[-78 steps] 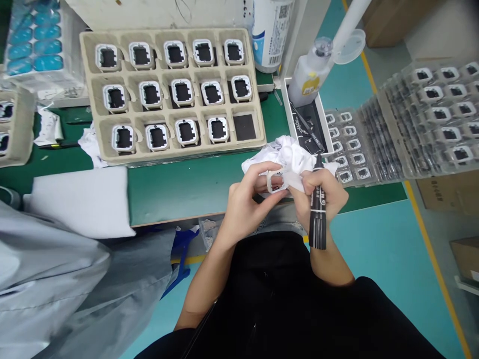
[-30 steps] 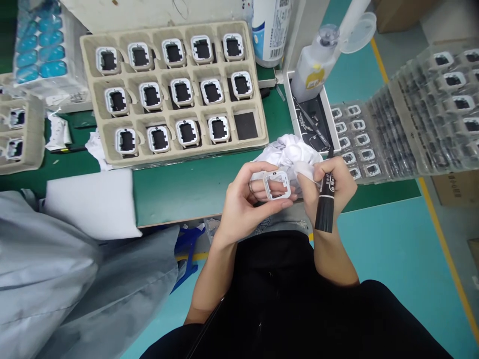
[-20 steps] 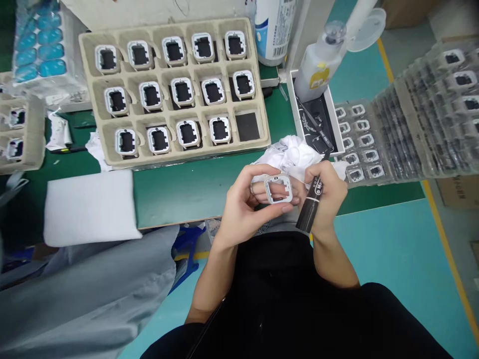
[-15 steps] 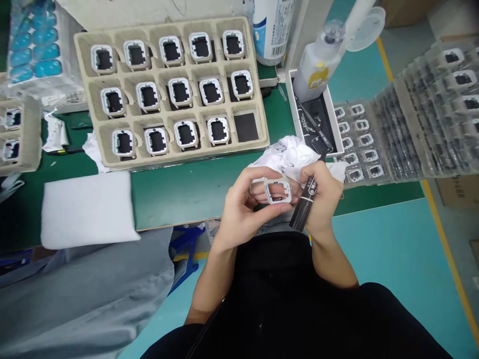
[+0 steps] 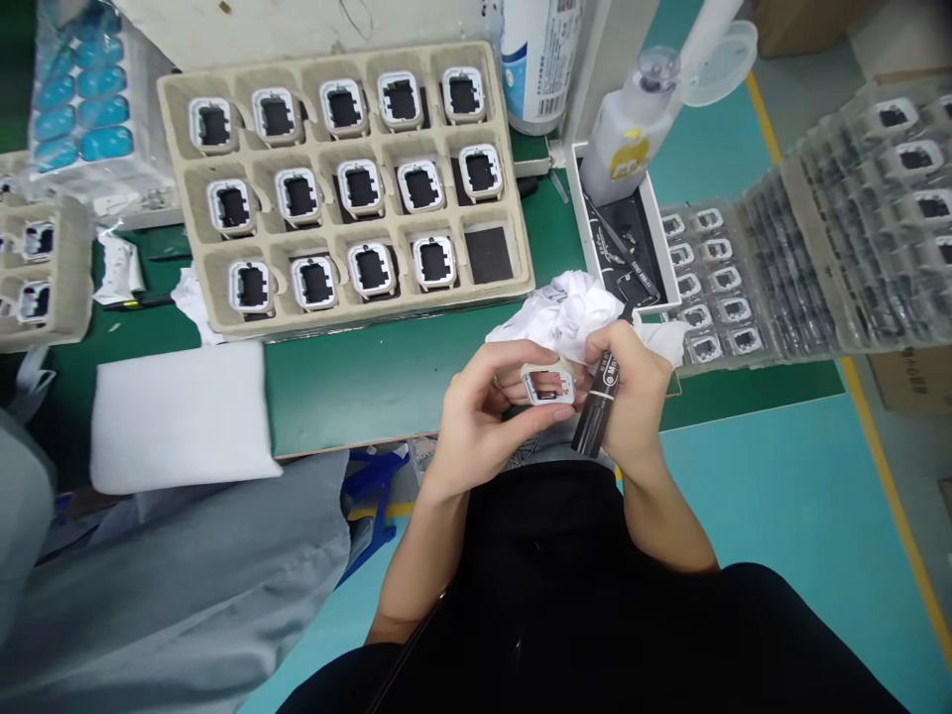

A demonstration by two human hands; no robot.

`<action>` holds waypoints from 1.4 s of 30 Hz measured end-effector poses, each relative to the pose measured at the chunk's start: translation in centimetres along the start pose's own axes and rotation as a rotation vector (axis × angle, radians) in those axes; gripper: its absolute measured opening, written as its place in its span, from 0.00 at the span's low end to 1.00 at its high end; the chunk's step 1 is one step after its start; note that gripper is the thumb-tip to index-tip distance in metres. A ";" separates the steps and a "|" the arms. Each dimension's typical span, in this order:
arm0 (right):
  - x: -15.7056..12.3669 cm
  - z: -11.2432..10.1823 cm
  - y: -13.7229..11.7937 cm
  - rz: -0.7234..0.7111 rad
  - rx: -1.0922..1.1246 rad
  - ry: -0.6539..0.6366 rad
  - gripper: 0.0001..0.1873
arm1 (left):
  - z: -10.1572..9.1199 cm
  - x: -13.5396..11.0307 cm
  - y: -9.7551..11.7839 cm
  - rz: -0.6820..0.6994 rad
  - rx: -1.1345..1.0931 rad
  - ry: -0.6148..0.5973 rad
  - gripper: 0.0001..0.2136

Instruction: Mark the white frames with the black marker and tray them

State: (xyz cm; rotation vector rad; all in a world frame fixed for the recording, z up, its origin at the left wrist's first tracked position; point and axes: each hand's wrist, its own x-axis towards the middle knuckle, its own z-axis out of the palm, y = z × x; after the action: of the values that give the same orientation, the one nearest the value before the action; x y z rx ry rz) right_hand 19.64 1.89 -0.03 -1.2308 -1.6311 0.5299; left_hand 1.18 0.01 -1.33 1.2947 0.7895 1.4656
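Between the thumb and fingers of my left hand (image 5: 483,421) is a small square watch-case frame (image 5: 548,386), light coloured with an open middle. My right hand (image 5: 632,397) is closed around a black marker pen (image 5: 597,407), held slantwise with its thick end toward me. The pen's far end points up toward the white box, and its tip is too small to make out. A crumpled white cloth (image 5: 557,309) lies on the bench just beyond both hands. Further off, a beige moulded tray (image 5: 372,322) carries several like frames; its near right compartment (image 5: 489,253) has none.
A white box (image 5: 673,248) holds a pump bottle (image 5: 621,149) and dark tools. Clear plastic trays (image 5: 788,268) with more frames stack at right. A white foam sheet (image 5: 182,416) lies at left, near grey cloth (image 5: 185,575). A large white bottle (image 5: 536,74) stands behind.
The frame in my left hand has tilted, so its opening looks flatter. My right hand and the marker have shifted slightly left. Grey fabric has come in at the left edge.
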 end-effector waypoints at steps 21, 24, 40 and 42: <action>-1.7 -3.2 -0.6 -0.261 -0.577 -0.007 0.04 | 0.2 -1.1 -0.1 -0.169 0.017 0.086 0.31; -2.4 -3.6 -1.3 -0.228 -0.580 0.019 0.09 | 0.2 -1.0 0.1 -0.200 -0.012 0.095 0.33; -2.6 -1.9 -1.0 -0.244 -0.222 0.451 0.02 | -0.2 -0.1 1.2 -0.328 -0.183 0.118 0.31; -1.8 -1.2 -0.8 -0.234 -0.186 0.409 0.05 | -0.3 0.1 1.2 -0.327 -0.204 0.137 0.30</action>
State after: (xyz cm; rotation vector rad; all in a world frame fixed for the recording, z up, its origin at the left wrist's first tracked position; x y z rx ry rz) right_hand 20.33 -0.30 0.32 -1.1693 -1.4656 -0.0234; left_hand 0.61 -0.18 -0.25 0.8732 0.8716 1.3391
